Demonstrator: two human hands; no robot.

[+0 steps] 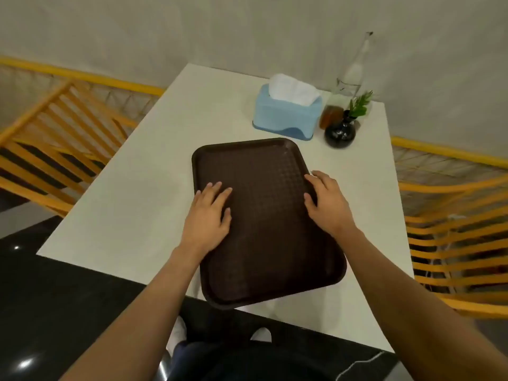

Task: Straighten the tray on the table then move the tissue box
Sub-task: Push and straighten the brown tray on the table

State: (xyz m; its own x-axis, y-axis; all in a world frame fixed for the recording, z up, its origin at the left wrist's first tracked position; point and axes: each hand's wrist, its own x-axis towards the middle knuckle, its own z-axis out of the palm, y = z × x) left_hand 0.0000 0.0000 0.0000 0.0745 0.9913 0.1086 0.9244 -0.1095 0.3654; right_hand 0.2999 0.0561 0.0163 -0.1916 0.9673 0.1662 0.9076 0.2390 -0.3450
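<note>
A dark brown tray (pixel 264 243) lies on the white table (pixel 132 215), turned askew, its near corner hanging over the table's front edge. My left hand (pixel 207 218) rests flat on the tray's left side, fingers spread. My right hand (pixel 328 203) lies over the tray's right rim, fingers curled on it and the thumb on the tray's surface. A light blue tissue box (pixel 286 116) with white tissue sticking out stands beyond the tray, apart from it, toward the table's far right.
Right of the tissue box stand a round black vase (pixel 340 133) with a green sprig, a small amber jar (pixel 331 116) and a tall clear glass bottle (pixel 354 70). Yellow slatted chairs (pixel 450 237) flank the table on both sides. A grey wall runs behind.
</note>
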